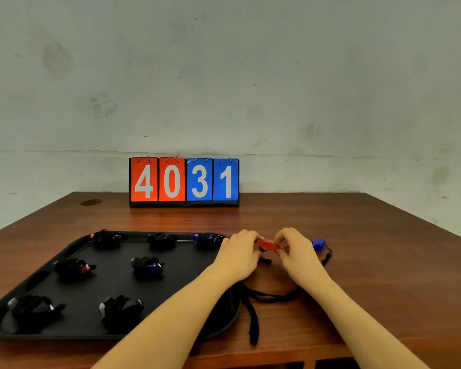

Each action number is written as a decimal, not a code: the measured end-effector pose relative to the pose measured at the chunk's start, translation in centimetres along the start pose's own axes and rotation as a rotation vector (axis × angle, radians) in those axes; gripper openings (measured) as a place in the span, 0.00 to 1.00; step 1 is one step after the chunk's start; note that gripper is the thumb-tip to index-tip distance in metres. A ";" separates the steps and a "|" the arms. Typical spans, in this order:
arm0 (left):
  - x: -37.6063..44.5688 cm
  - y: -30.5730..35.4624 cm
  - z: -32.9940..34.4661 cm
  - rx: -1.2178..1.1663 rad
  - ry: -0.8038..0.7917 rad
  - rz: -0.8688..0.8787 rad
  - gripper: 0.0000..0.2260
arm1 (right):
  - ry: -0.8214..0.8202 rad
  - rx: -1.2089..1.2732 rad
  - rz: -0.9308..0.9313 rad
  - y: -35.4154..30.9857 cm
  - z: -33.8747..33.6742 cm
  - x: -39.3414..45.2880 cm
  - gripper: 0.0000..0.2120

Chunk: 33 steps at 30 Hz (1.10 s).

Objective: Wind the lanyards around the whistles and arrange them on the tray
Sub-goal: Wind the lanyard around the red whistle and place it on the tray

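Both hands pinch a small red plastic whistle (268, 245) just right of the black rectangular tray (133, 334), above the brown wooden table (383, 262). The left hand (241, 255) holds its left end and the right hand (294, 250) its right end, so its long axis runs left-right. Its black lanyard (253, 315) trails toward the near edge.

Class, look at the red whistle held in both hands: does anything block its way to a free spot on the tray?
Nothing visible does. The red whistle is held just right of the tray. The bare patch at its right side is crossed only by the left hand and its forearm.
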<state>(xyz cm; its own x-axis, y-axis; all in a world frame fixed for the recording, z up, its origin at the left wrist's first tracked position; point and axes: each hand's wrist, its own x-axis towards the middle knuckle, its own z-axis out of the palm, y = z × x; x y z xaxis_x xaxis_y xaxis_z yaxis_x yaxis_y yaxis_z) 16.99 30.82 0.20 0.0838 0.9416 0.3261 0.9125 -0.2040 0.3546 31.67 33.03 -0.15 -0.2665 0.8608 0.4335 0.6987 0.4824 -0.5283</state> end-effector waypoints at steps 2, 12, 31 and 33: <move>-0.4 0.1 -0.5 -0.074 0.030 0.013 0.17 | 0.047 0.098 -0.027 -0.6 -0.3 -0.3 0.12; -4.7 -0.7 -6.5 -0.357 0.230 -0.011 0.16 | 0.050 0.418 -0.155 -6.2 -2.6 -1.6 0.10; -10.1 -4.0 -12.5 -0.638 0.403 -0.139 0.05 | -0.094 0.645 -0.032 -12.6 -0.7 -3.1 0.08; -10.2 -4.4 -12.8 -0.653 0.400 -0.161 0.05 | -0.070 0.637 -0.016 -13.1 -0.6 -2.9 0.09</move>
<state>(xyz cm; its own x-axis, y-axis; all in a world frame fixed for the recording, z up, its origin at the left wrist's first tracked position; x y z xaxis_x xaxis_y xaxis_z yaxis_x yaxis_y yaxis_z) 6.94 18.66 6.55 -0.2939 0.8300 0.4741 0.4703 -0.3063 0.8277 23.70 24.12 6.00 -0.3317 0.8509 0.4074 0.1687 0.4784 -0.8618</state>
